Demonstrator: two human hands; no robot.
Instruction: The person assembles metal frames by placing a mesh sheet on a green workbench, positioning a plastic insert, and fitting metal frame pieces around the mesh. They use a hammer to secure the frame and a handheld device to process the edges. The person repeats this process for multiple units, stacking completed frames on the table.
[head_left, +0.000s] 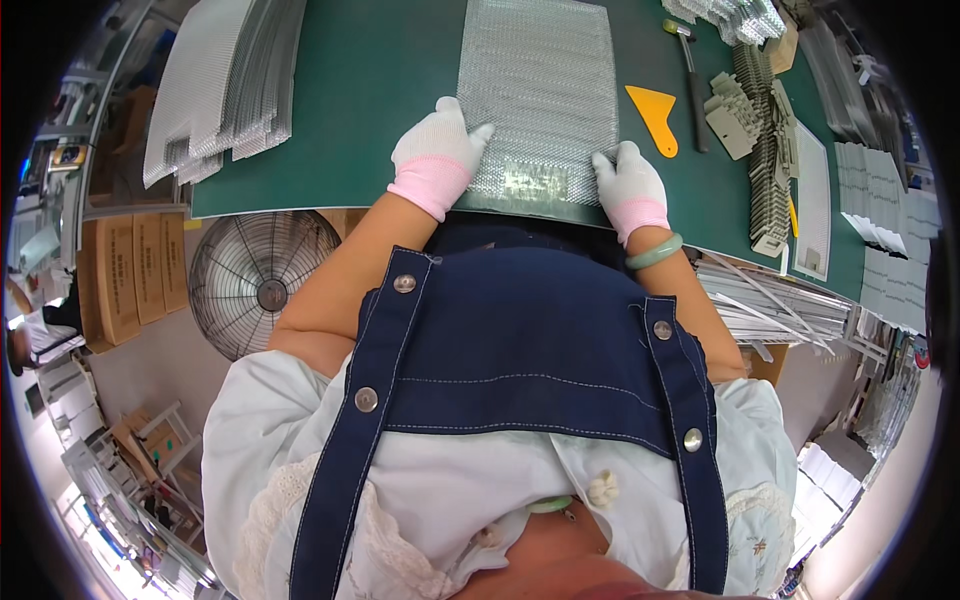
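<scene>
A silvery mesh sheet (538,90), which looks like perforated metal, lies lengthwise on the green tabletop before me, with a shinier band near its front end. My left hand (437,158), in a white glove with a pink cuff, is at its left edge, thumb lying over the mesh. At the sheet's front right corner my right hand (630,188) wears a matching glove, its thumb against the edge. Both hands look closed on the sheet's sides; the fingers under or behind it are partly hidden.
Stacked mesh sheets (215,85) stand at the left of the green table (350,100). To the right lie a yellow scraper (655,118), a hammer (690,85), grey brackets (733,115) and a white-framed panel (811,205). A floor fan (262,285) and cartons (135,275) stand below left.
</scene>
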